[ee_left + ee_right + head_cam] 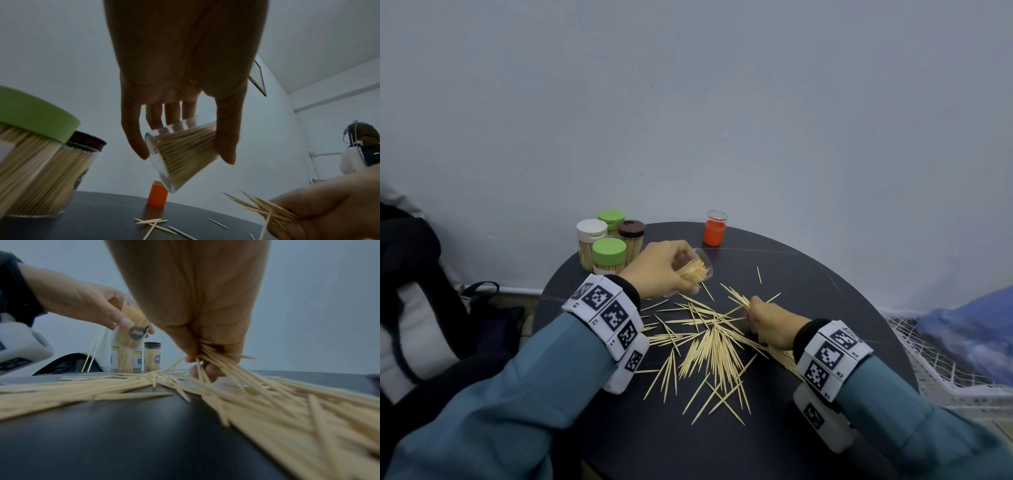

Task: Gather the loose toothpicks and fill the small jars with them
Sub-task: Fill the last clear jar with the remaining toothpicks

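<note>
My left hand (664,270) grips a clear open jar (697,265) partly filled with toothpicks, tilted with its mouth toward the right, above the round dark table (808,274). In the left wrist view the jar (180,152) sits between thumb and fingers. My right hand (770,323) pinches a bundle of toothpicks (739,298) just right of the jar's mouth; the right wrist view shows the bundle (207,353) fanning out of the curled fingers. A loose heap of toothpicks (709,346) lies scattered on the table between and below both hands.
Several capped full jars (608,255) with green, white and brown lids stand at the table's back left. A red lid (715,229) stands at the back edge. A white mesh basket (941,359) is right of the table, a dark bag (421,294) to the left.
</note>
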Demonstrator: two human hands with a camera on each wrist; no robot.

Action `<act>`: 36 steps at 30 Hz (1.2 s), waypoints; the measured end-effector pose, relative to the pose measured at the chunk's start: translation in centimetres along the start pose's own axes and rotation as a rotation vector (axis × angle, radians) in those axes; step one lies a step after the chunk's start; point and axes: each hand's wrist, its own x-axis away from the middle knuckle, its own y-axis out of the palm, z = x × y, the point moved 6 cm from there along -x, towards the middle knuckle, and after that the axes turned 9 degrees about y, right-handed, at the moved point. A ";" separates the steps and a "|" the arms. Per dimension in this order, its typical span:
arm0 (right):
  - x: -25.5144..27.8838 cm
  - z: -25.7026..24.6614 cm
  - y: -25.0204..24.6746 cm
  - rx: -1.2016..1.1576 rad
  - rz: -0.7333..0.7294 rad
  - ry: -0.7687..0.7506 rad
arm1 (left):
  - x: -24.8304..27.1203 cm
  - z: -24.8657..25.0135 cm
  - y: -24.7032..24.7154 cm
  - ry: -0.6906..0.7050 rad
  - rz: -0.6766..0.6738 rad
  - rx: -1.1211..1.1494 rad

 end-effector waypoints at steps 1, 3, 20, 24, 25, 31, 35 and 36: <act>-0.1 0.1 -0.1 -0.022 0.011 -0.005 | 0.0 -0.1 0.0 0.000 -0.005 0.003; -0.3 0.1 -0.3 -0.053 0.029 -0.024 | 0.0 -0.1 0.0 0.001 -0.006 0.012; 0.0 -4.8 -8.4 -1.323 0.261 -0.399 | 0.1 -0.2 1.4 -0.041 -0.118 0.220; -0.2 -7.4 -10.1 -1.544 0.299 -0.536 | 0.3 -0.2 1.1 -0.035 -0.100 0.240; -0.4 -8.0 -10.3 -1.583 0.295 -0.565 | 0.3 -0.2 0.9 -0.031 -0.081 0.242; -1.6 -11.5 -9.9 -1.607 0.267 -0.634 | 1.0 -0.8 -0.8 0.002 0.052 0.243; -2.5 -12.4 -10.0 -1.731 0.198 -0.663 | 1.2 -1.3 -1.9 0.001 0.103 0.269; -2.8 -12.7 -10.0 -1.739 0.170 -0.667 | 1.3 -1.4 -2.1 0.001 0.118 0.277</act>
